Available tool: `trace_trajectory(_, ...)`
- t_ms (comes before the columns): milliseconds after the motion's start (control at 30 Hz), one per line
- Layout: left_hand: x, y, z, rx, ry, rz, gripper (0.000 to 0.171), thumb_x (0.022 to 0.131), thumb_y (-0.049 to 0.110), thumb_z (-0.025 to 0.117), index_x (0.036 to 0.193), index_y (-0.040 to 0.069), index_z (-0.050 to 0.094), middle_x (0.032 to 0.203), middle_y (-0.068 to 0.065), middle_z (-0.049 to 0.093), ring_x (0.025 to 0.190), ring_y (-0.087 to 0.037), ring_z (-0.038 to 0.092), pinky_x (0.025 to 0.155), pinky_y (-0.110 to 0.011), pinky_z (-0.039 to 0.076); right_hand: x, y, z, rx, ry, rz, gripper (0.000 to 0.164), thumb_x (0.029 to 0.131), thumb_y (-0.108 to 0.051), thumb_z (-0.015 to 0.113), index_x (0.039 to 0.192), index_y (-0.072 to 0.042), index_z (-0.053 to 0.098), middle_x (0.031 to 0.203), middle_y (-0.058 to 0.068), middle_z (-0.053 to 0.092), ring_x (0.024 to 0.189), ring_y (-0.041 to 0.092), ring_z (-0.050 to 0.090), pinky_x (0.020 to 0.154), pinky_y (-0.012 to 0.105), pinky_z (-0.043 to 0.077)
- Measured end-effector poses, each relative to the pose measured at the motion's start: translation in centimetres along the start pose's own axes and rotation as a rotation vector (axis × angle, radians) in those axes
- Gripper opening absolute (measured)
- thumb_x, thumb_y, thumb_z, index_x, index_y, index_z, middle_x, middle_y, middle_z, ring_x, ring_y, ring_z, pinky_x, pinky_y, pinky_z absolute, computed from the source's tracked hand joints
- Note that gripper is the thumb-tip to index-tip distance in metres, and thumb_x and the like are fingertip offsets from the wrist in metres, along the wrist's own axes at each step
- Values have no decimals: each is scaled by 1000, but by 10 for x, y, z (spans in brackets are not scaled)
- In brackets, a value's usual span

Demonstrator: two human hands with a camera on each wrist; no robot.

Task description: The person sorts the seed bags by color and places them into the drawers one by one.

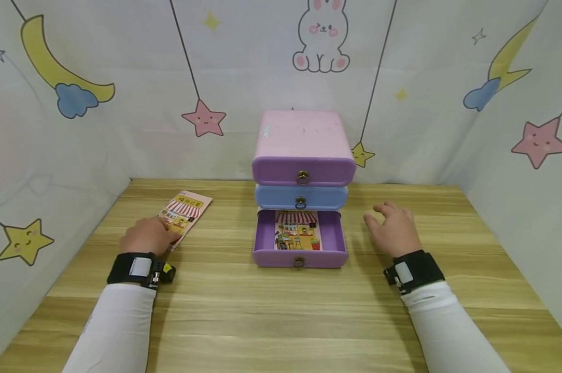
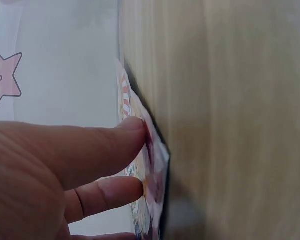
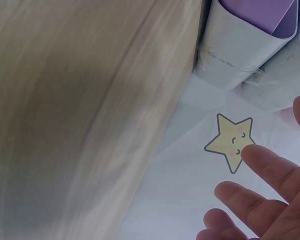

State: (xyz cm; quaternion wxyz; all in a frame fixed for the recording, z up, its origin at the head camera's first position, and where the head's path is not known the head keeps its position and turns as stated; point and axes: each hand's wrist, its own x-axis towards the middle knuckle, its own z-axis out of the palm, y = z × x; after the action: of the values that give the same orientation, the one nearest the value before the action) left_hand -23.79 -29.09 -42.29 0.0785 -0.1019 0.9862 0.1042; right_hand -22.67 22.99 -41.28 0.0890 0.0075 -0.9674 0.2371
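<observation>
At the left of the table, my left hand point(image 1: 149, 235) rests over a thin illustrated paper packet point(image 1: 190, 204) with a striped awning print. In the left wrist view, the thumb and fingertips touch the printed face of the packet point(image 2: 152, 182), which bends slightly and has an edge raised off the wood. My right hand point(image 1: 395, 230) hovers to the right of the drawer unit, fingers loosely spread and holding nothing. The bottom purple drawer point(image 1: 299, 258) is pulled out, with a similar printed packet point(image 1: 297, 233) lying inside it.
The small drawer unit point(image 1: 304, 134) has a pink top, and its upper purple drawer point(image 1: 281, 172) and blue drawer point(image 1: 276, 198) are closed. It stands on a wood-grain table point(image 1: 262, 321). White cloth walls point(image 1: 145, 103) with cartoon prints enclose the back and sides.
</observation>
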Motion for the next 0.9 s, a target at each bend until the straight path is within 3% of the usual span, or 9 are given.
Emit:
trace_trajectory(200, 2, -2, 2, -69, -16, -32, 49, 86, 47, 65, 106, 3, 65, 89, -13, 68, 70, -26, 57, 54, -34, 40, 0, -1, -1, -6, 0, -12, 51, 98, -38, 48, 129, 2, 57, 140, 29, 48, 135, 46, 36, 113, 55, 21)
trace_trajectory(400, 0, -1, 1, -96, 7, -91, 77, 79, 55, 68, 124, -5, 50, 103, -27, 61, 83, -40, 56, 57, -41, 42, -1, -3, -2, -6, -23, 0, 53, 99, -39, 47, 130, 2, 56, 142, 29, 46, 136, 48, 33, 113, 56, 21)
trace_trajectory(567, 0, -1, 1, -100, 12, -103, 89, 76, 58, 69, 132, -7, 43, 109, -32, 53, 93, -48, 52, 62, -47, 42, -1, -2, -2, 1, -37, 7, 55, 98, -42, 47, 131, 2, 55, 142, 30, 44, 136, 50, 30, 112, 58, 22)
trace_trajectory(900, -1, 0, -1, -95, 11, -103, 92, 72, 58, 73, 122, -15, 48, 101, -31, 48, 88, -45, 47, 61, -46, 42, -1, -1, -1, -15, -81, 34, 56, 98, -42, 48, 133, 1, 53, 148, 31, 37, 138, 53, 25, 113, 61, 22)
